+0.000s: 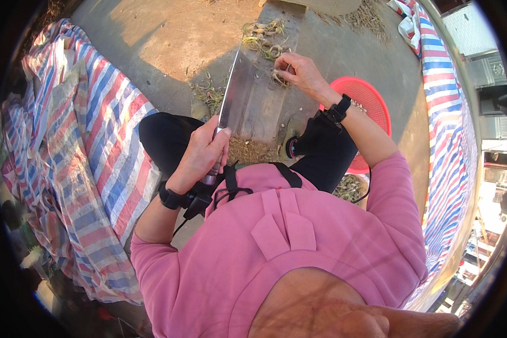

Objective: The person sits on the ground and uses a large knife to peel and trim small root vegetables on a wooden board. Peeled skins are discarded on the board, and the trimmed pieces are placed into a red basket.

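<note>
My left hand (203,148) is wrapped around the handle of a cleaver (236,95), whose broad blade points away from me over the left side of a wooden plank (264,112). Above the plank's right side, my right hand (298,74) pinches a small bulb plant with stringy ends (281,79); the fingers partly hide it. Farther up the plank lies a pile of small bulbs with green shoots (266,38). The blade and the pinched plant are apart.
A red plastic basket (385,107) with small pale pieces stands beside my right knee. Stringy trimmings (209,93) lie on the floor left of the plank. More greenish plant matter (350,187) sits below the basket. Striped tarpaulins (110,126) flank both sides.
</note>
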Action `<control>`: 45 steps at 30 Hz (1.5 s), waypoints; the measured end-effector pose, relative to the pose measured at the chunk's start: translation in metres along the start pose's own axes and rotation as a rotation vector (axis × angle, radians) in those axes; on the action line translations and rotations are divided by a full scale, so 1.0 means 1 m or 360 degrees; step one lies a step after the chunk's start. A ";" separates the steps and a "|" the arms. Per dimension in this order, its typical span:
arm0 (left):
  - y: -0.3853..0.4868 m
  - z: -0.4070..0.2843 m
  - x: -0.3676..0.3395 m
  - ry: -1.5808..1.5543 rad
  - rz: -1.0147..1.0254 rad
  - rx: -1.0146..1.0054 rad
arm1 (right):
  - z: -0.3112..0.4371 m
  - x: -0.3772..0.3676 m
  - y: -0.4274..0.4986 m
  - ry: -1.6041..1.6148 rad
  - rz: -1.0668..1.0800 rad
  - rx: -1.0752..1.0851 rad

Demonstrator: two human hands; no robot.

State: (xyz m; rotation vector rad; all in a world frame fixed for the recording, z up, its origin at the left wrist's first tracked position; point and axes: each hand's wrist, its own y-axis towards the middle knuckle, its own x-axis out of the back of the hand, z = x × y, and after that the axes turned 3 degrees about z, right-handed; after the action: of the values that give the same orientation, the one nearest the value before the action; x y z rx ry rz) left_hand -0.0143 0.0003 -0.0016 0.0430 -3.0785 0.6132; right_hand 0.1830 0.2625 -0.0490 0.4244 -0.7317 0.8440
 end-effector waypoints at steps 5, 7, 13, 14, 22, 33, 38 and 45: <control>-0.004 -0.006 -0.006 0.0122 0.0058 -0.0076 | -0.017 -0.016 -0.011 0.0114 -0.0090 0.0078; -0.001 -0.009 -0.007 0.0181 0.0111 -0.0070 | -0.021 -0.018 -0.010 0.0119 -0.0115 0.0096; 0.009 -0.016 -0.011 0.0281 0.0150 -0.0025 | -0.026 -0.028 -0.010 0.0165 -0.0263 0.0113; 0.009 -0.017 -0.011 0.0273 0.0154 -0.0004 | -0.027 -0.029 -0.010 0.0153 -0.0280 0.0120; 0.011 -0.020 -0.015 0.0128 0.0033 0.0127 | -0.025 -0.032 -0.009 0.0017 -0.0342 0.0055; 0.003 -0.005 -0.019 0.0050 0.0115 0.0021 | -0.015 -0.029 -0.007 0.0090 -0.0311 -0.0191; 0.003 -0.001 -0.010 0.0167 0.0075 0.0011 | -0.013 -0.015 -0.010 0.0299 -0.0071 -0.0155; -0.001 -0.005 -0.007 0.0103 -0.0012 0.0001 | -0.016 -0.017 -0.017 0.0060 -0.0109 0.0283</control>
State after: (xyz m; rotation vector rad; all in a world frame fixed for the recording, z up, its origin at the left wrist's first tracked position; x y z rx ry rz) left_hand -0.0071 0.0016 0.0029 0.0339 -3.0142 0.6028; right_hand 0.1954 0.2537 -0.0732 0.5876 -0.6060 0.8535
